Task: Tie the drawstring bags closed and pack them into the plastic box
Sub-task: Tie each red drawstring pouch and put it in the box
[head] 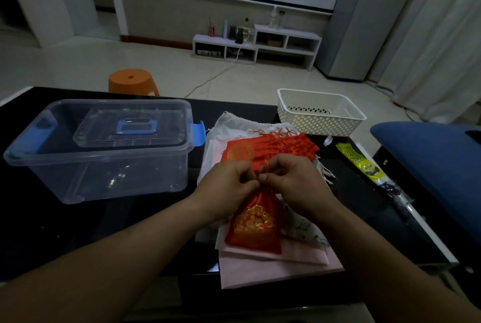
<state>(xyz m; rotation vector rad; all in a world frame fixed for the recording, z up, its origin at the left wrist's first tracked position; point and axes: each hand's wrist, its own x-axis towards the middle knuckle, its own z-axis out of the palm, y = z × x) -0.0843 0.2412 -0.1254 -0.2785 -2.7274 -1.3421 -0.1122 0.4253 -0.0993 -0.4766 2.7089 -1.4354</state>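
Observation:
A red drawstring bag (253, 223) with gold embroidery lies on a pile of pink and white bags (276, 268) in the middle of the dark table. My left hand (226, 184) and my right hand (289, 179) meet at the bag's gathered neck, and each pinches the red drawstring there. Behind my hands lies a stack of more red bags (273, 148) with tangled red cords. The clear plastic box (104, 166) with blue latches stands to the left, its lid resting on top.
A white perforated basket (320, 114) stands at the back right of the table. A yellow-green packet (361, 164) lies near the right edge. A blue seat (432, 164) is to the right, an orange stool (132, 81) beyond the table.

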